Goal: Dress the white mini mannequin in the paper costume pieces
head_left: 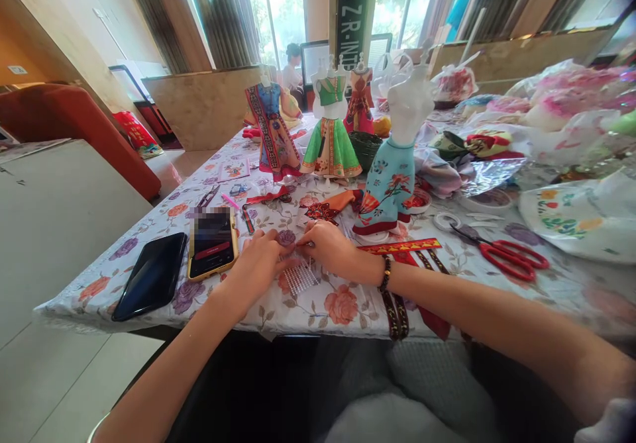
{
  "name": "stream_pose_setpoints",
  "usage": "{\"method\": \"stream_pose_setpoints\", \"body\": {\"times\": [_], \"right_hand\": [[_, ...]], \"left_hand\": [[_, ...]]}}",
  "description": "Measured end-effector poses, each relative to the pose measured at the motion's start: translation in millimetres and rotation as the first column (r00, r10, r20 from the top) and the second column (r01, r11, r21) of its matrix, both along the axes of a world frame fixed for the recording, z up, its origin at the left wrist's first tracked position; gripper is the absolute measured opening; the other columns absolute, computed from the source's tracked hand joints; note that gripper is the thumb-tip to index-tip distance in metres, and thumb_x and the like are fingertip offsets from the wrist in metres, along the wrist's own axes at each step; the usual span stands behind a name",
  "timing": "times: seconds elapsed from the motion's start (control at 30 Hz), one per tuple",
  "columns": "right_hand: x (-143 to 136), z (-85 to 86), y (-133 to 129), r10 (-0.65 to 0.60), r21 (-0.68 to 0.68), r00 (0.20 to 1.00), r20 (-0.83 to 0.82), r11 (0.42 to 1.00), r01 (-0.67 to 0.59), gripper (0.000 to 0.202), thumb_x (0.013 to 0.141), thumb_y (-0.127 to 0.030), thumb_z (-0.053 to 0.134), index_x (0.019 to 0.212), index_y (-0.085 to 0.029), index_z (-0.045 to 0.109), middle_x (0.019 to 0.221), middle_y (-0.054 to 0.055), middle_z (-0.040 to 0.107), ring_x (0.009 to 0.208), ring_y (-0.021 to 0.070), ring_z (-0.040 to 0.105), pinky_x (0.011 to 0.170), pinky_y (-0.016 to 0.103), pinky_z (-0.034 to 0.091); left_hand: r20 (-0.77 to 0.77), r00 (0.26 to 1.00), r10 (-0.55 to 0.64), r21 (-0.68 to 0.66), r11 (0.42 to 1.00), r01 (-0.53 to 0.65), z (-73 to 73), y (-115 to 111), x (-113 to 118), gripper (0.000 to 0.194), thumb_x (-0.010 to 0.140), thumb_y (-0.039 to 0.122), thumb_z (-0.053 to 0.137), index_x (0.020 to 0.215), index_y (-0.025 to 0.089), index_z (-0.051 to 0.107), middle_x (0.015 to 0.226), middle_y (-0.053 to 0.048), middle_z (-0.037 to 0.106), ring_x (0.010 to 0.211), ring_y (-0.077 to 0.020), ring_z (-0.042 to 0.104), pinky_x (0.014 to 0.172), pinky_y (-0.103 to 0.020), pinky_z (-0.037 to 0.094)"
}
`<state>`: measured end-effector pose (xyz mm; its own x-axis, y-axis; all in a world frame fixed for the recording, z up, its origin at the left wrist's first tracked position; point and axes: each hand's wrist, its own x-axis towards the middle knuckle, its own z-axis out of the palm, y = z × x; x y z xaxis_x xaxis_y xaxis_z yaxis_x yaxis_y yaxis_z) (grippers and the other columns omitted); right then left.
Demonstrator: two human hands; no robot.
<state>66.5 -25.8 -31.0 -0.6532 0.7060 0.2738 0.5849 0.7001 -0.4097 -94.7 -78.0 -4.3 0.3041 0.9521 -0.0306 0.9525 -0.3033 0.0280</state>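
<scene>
Okay, both your hands are half-curled, fingertips close together: left hand [261,257] and right hand [328,251] meet over one sheet of shiny dots [301,280], near the tabletop's [342,320] front edge. Can't tell if either pinches anything; fingers hide it. Counts: two phones, black phone [150,276] and yellow-cased phone [212,244], by the front-left corner; one pair of red-handled scissors [514,257] toward the right edge; four mannequins [331,145] farther back from your front edge.

Floral tablecloth [298,316], white-dotted sheet [301,280], turquoise flowered skirt [389,181]
</scene>
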Motion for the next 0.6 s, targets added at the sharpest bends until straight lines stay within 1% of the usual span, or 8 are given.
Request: {"method": "stream_pose_setpoints", "body": {"times": [0.17,0.37,0.47,0.6], "right_hand": [[-1.2,-4.4,-3.1,-0.026,0.043,1.0,-0.005,0.999,0.026,0.023,0.081,-0.008,0.054,0.087,-0.015,0.075,0.079,0.007,0.067,0.072,0.0137,0.053,0.067,0.027,0.039],[-1.7,-10.2,-4.5,-0.002,0.116,1.0,0.011,0.993,0.001,0.016,0.079,-0.01,0.054,0.075,-0.013,0.07,0.074,0.006,0.061,0.073,0.0158,0.049,0.072,0.03,0.038],[-3.3,-6.8,-6.2,0.003,0.134,0.999,0.048,0.991,-0.009,0.016,0.077,-0.007,0.052,0.071,-0.013,0.065,0.07,0.005,0.058,0.069,0.0148,0.047,0.072,0.03,0.037],[-4.0,4.4,-14.1,-0.003,0.145,0.993,0.12,0.989,-0.014,0.016,0.075,-0.001,0.049,0.07,-0.012,0.061,0.072,0.006,0.057,0.069,0.0147,0.045,0.073,0.03,0.037]], "left_hand": [[0.032,0.999,-0.016,0.027,1.0,0.016,-1.1,-0.2,-0.4,0.041,0.091,0.045,0.04,0.104,0.023,0.072,0.096,-0.013,0.057,0.091,-0.0279,0.05,0.084,-0.044,0.039],[0.013,1.0,-0.015,0.026,1.0,0.015,-1.7,0.4,0.2,0.04,0.092,0.043,0.039,0.103,0.023,0.072,0.094,-0.011,0.057,0.09,-0.0259,0.05,0.084,-0.042,0.039],[0.022,0.999,-0.027,0.005,1.0,0.026,-2.3,2.2,-1.9,0.041,0.092,0.043,0.039,0.102,0.023,0.072,0.093,-0.011,0.056,0.09,-0.0253,0.05,0.084,-0.041,0.038],[0.046,0.998,-0.053,-0.006,0.999,0.053,-3.4,4.9,-6.1,0.042,0.092,0.045,0.038,0.097,0.023,0.073,0.091,-0.01,0.054,0.087,-0.0236,0.05,0.082,-0.039,0.038]]}}
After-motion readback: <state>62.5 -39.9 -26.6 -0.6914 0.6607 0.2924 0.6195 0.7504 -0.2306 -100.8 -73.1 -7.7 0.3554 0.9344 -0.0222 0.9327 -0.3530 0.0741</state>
